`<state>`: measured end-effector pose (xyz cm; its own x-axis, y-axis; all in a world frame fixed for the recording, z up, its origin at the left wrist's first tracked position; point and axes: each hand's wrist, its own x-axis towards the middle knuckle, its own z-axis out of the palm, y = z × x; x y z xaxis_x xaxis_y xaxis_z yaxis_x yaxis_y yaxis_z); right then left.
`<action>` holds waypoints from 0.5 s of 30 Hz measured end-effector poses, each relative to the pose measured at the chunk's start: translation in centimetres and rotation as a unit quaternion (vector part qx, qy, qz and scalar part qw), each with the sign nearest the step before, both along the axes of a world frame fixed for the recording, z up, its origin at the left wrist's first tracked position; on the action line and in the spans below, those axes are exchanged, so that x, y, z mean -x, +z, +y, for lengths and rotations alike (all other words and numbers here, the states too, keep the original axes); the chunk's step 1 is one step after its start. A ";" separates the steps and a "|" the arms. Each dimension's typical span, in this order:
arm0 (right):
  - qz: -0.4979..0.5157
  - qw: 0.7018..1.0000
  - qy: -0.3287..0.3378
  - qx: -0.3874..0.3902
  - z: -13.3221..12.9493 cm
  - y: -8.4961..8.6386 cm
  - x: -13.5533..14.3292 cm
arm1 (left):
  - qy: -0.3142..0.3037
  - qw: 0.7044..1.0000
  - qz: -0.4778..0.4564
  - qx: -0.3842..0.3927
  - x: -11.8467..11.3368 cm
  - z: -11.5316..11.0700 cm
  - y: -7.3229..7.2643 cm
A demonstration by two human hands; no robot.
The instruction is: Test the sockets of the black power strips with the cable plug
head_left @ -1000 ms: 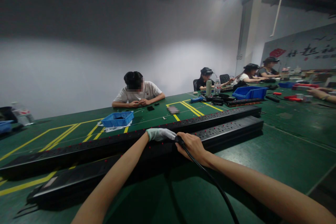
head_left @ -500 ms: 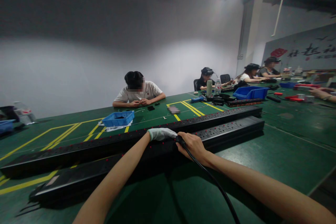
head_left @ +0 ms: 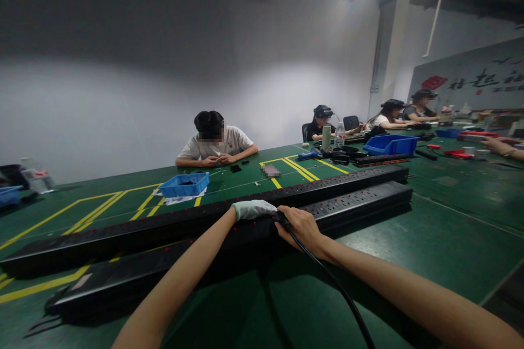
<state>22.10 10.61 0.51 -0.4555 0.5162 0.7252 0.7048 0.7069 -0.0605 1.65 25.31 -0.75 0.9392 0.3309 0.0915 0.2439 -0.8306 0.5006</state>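
Note:
A long black power strip [head_left: 360, 200] with rows of sockets and small red dots lies across the table before me. My left hand [head_left: 254, 209], in a pale glove, rests on its middle with the fingers wrapped over the strip. Right beside it, my bare right hand [head_left: 301, 227] is closed around a black plug [head_left: 282, 218] held at the strip's sockets. From the plug a black cable [head_left: 341, 287] runs down toward me. Whether the plug's pins are inside a socket is hidden by my fingers. A second, similar power strip [head_left: 123, 232] lies parallel just behind.
A light blue bin [head_left: 184, 185] stands on the green table [head_left: 458, 245] beyond the strips. Farther right are a blue tool [head_left: 308, 155], bottles [head_left: 326, 138] and a darker blue bin [head_left: 391, 144]. A person [head_left: 216, 144] sits opposite, and several others sit at the right.
Almost nothing differs. My left hand has shifted very slightly to the right, while my right hand stays on the plug in the same place.

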 end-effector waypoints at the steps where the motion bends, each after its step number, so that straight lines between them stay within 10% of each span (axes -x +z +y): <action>1: -0.002 1.000 -0.001 0.000 0.0 0.0 0.0 | 0.006 1.000 0.002 -0.001 -0.1 0.0 0.0; 15: -0.005 1.000 -0.008 0.001 -0.1 0.2 0.0 | 0.034 0.999 0.007 0.011 -0.5 -0.3 0.1</action>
